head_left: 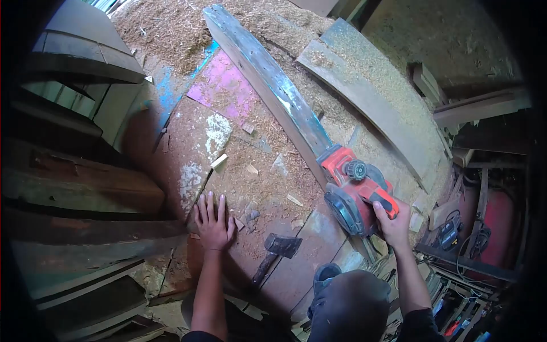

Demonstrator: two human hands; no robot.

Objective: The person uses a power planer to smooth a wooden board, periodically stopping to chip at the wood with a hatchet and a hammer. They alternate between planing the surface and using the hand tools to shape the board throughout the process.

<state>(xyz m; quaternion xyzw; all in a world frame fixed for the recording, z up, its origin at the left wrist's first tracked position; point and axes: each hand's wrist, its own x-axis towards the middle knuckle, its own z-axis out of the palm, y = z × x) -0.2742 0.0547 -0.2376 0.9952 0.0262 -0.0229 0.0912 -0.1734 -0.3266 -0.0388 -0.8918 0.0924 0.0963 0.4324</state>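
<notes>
A red power planer [359, 191] rests on the near end of a long weathered beam [268, 77] with blue paint traces. My right hand [392, 219] is wrapped round its orange and black rear handle. My left hand [214, 222] lies flat with fingers spread on the dusty work surface [273, 199], left of the planer, holding nothing. Between the hands, nearer to me, lies a dark hammer [282, 245]. Small wood chips lie ahead of my left hand.
Wide boards [364, 97] covered in shavings lie right of the beam. Thick timbers [85, 182] are stacked at the left. A black power tool [450, 231] with a cord sits at the right. A dark rounded object [350, 308] fills the bottom centre.
</notes>
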